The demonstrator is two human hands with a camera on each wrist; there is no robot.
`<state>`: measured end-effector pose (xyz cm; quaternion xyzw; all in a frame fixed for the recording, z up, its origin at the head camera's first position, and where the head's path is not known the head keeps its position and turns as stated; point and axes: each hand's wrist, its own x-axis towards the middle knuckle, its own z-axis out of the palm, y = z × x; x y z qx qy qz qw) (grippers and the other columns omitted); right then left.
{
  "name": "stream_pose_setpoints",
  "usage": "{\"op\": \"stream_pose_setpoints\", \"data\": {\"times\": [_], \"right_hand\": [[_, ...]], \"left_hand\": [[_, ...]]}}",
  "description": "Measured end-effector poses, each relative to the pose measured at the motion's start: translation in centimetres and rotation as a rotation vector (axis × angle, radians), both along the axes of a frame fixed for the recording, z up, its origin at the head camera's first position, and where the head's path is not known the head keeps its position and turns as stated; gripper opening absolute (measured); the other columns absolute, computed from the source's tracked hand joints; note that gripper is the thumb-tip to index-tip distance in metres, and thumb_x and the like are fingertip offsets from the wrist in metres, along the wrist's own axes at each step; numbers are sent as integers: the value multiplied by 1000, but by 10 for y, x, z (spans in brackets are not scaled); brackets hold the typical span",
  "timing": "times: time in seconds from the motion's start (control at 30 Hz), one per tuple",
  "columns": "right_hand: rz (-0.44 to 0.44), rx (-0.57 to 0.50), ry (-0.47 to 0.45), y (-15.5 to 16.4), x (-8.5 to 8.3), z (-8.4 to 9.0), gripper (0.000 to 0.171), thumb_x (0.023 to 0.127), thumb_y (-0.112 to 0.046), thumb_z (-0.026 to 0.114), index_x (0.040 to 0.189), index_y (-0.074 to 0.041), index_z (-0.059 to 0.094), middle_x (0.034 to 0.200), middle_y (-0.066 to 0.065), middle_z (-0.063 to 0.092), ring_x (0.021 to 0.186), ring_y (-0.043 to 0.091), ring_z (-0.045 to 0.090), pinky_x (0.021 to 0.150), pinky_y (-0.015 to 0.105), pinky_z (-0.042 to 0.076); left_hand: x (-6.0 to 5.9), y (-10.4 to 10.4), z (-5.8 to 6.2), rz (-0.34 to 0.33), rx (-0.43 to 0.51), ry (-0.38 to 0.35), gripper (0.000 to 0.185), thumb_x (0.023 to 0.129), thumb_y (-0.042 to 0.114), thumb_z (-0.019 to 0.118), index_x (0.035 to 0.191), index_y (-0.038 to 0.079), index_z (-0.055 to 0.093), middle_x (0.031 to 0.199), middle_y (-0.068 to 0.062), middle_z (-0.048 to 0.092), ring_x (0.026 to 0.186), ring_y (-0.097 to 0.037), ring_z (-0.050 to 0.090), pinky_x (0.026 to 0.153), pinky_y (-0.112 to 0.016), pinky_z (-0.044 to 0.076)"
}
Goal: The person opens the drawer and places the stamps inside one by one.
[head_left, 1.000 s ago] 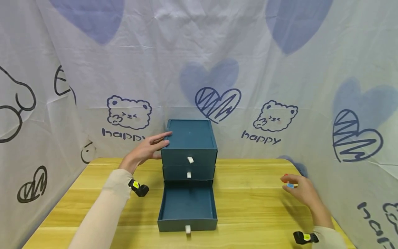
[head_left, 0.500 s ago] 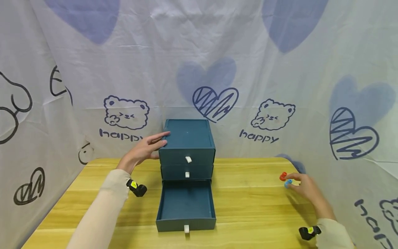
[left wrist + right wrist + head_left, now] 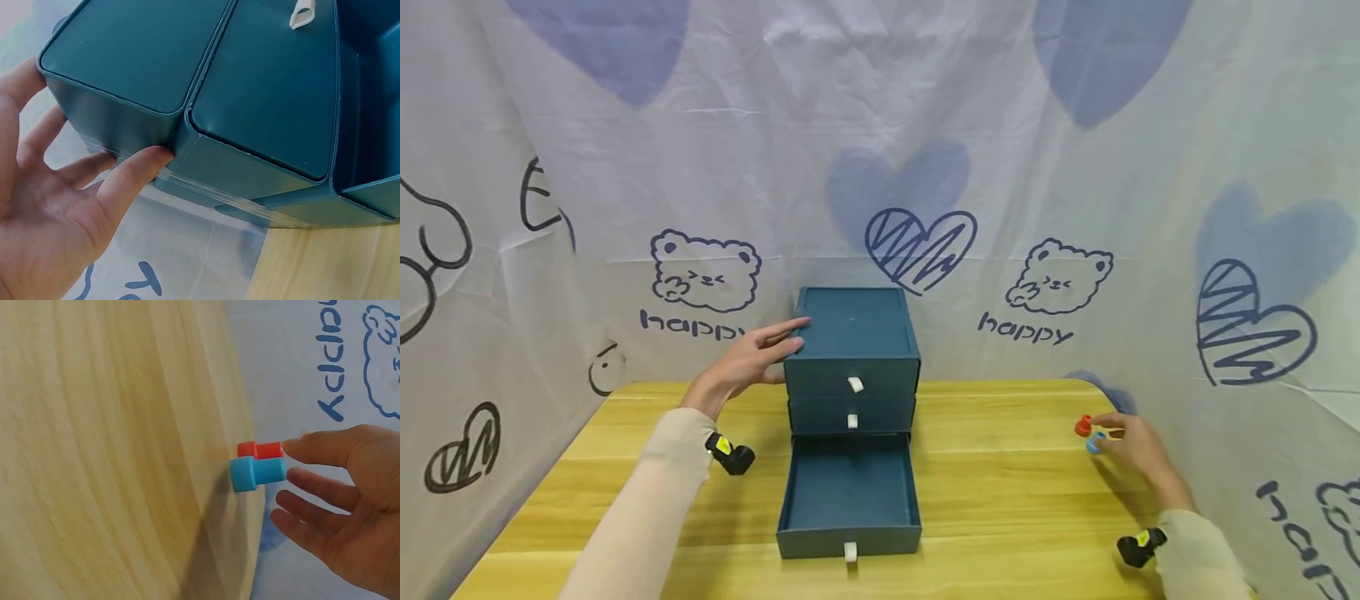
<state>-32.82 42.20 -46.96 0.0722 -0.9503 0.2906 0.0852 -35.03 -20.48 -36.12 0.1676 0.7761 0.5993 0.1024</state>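
Note:
A teal three-drawer box [image 3: 852,343] stands mid-table with its bottom drawer [image 3: 848,498] pulled out and empty. My left hand [image 3: 758,354] rests flat against the box's upper left side; in the left wrist view the left hand [image 3: 69,206] has straight fingers and its thumb presses the box's [image 3: 262,94] side wall. At the table's right edge my right hand [image 3: 1126,442] reaches to a small red piece [image 3: 1082,427] and a small blue piece [image 3: 1094,442]. In the right wrist view the right hand's [image 3: 337,500] extended fingertips touch the ends of the red piece [image 3: 261,450] and the blue piece [image 3: 256,473].
The wooden table [image 3: 1000,500] is walled on three sides by white printed cloth [image 3: 1075,208]. The two upper drawers are closed, each with a white pull tab [image 3: 855,384]. The red and blue pieces sit close to the table's right edge [image 3: 250,537].
My right hand has shifted slightly back and right, so the red and blue pieces now show at its fingertips. The left hand and the box have not moved.

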Motion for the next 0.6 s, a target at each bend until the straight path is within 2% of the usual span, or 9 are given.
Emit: {"op": "stream_pose_setpoints", "data": {"times": [0.27,0.43,0.6], "right_hand": [[-17,-5,1,0,-2,-8,33,90,2,71,120,16,66,118,39,67,103,54,69,84,55,61],[-34,-13,-2,-1,-4,-12,34,90,-1,73,119,15,66,114,38,69,98,51,72,74,43,64],[-43,-25,-13,0,-5,-14,34,89,0,74,118,16,66,111,38,70,100,51,71,65,29,62]], "left_hand": [[1,0,-2,7,-10,11,62,106,40,57,162,26,36,174,-10,17,160,-38,21,115,-65,42],[0,-1,0,10,-10,24,61,105,41,58,161,26,37,174,-9,18,159,-38,22,114,-65,42],[0,-1,0,10,0,9,61,105,40,58,161,26,38,174,-9,18,159,-38,24,113,-63,44]]}}
